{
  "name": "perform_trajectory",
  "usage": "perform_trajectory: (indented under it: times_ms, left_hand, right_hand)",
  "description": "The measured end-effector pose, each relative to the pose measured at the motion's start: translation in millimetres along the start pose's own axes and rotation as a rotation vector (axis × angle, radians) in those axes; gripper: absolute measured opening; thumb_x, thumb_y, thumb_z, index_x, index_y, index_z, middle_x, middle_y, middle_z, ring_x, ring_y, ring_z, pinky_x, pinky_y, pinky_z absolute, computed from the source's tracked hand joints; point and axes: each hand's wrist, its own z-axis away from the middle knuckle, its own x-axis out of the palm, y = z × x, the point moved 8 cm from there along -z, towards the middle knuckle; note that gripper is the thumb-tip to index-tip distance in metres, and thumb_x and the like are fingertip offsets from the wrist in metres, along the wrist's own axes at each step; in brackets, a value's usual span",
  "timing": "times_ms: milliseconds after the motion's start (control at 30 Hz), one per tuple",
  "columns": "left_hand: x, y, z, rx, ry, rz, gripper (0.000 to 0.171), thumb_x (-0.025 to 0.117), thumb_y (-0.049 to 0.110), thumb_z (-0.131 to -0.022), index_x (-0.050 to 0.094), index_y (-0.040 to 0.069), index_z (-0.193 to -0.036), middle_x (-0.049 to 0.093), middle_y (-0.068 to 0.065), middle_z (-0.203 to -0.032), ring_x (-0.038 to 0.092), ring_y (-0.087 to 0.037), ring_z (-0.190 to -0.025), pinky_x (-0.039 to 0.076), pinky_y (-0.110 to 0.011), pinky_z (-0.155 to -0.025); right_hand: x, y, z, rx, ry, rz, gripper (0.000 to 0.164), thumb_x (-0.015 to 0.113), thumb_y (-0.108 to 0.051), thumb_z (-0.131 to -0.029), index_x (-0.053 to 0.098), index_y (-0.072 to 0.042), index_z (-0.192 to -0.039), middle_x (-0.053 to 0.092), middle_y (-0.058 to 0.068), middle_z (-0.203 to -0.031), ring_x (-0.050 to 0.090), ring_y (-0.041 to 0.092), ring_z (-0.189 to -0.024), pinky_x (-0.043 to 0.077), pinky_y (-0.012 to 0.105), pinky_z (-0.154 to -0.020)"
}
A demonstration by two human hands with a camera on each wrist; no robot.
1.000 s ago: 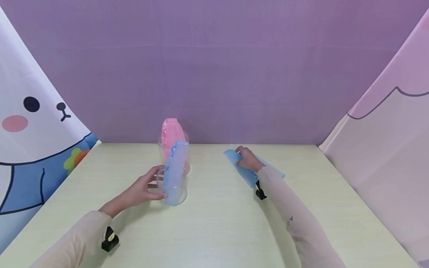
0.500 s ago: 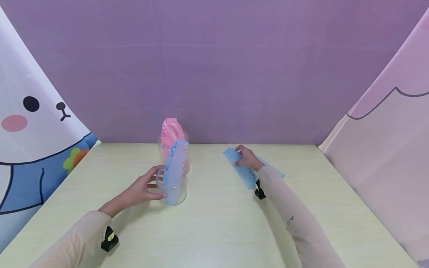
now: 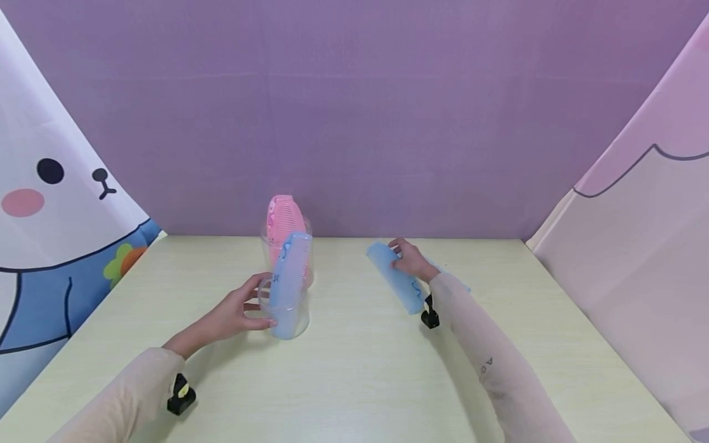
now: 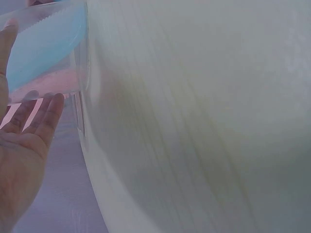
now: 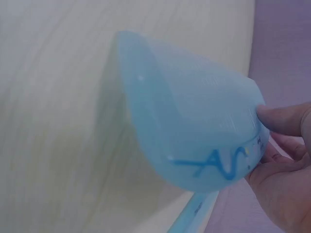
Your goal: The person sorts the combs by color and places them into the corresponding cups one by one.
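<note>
My left hand (image 3: 235,315) holds a clear plastic cup (image 3: 301,319), thumb on the near side and fingers behind it. A blue comb (image 3: 290,271) leans upright in that cup. Just behind stands a second clear cup (image 3: 311,261) with a pink comb (image 3: 285,221) in it. Over at the right, my right hand (image 3: 411,258) pinches another blue comb (image 5: 194,107) by its edge, thumb on one face. That comb is tilted up from the table, its blue pattern showing in the right wrist view. Beyond it lies one more blue comb (image 5: 194,213), partly hidden by the hand and sleeve.
The pale wooden table (image 3: 354,381) ends at the back against a purple cloth wall (image 3: 399,123). Printed cloths hang on both sides, the left one with a cartoon animal (image 3: 50,203). A black wrist mount (image 3: 181,395) juts out below the left sleeve.
The blue comb in my right hand has tipped, so more of its face shows, and it has shifted slightly left. My left hand and the cups have stayed put.
</note>
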Motion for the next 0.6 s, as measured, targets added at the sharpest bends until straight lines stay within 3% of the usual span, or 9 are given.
perform_trajectory:
  times_ms: [333, 600]
  left_hand:
    - [-0.3, -0.2, -0.6, 0.004, 0.0, -0.004, 0.08, 0.078, 0.02, -0.071, 0.031, 0.011, -0.135, 0.046, -0.016, -0.129, 0.05, -0.039, -0.113, 0.053, -0.045, -0.085]
    - [-0.2, -2.9, -0.5, -0.002, 0.001, -0.006, 0.08, 0.078, 0.021, -0.071, 0.031, 0.011, -0.135, 0.046, -0.016, -0.129, 0.05, -0.039, -0.113, 0.053, -0.044, -0.085]
  right_hand:
    - [-11.3, -11.7, 3.8, -0.008, 0.062, -0.105, 0.045, 0.055, -0.001, -0.086, 0.04, 0.002, -0.128, 0.047, 0.023, -0.125, 0.048, 0.035, -0.114, 0.048, 0.044, -0.091]
    - [-17.5, -20.0, 1.9, -0.021, 0.102, -0.184, 0.046, 0.056, -0.004, -0.086, 0.04, 0.003, -0.129, 0.047, 0.02, -0.123, 0.052, 0.033, -0.107, 0.05, 0.042, -0.09]
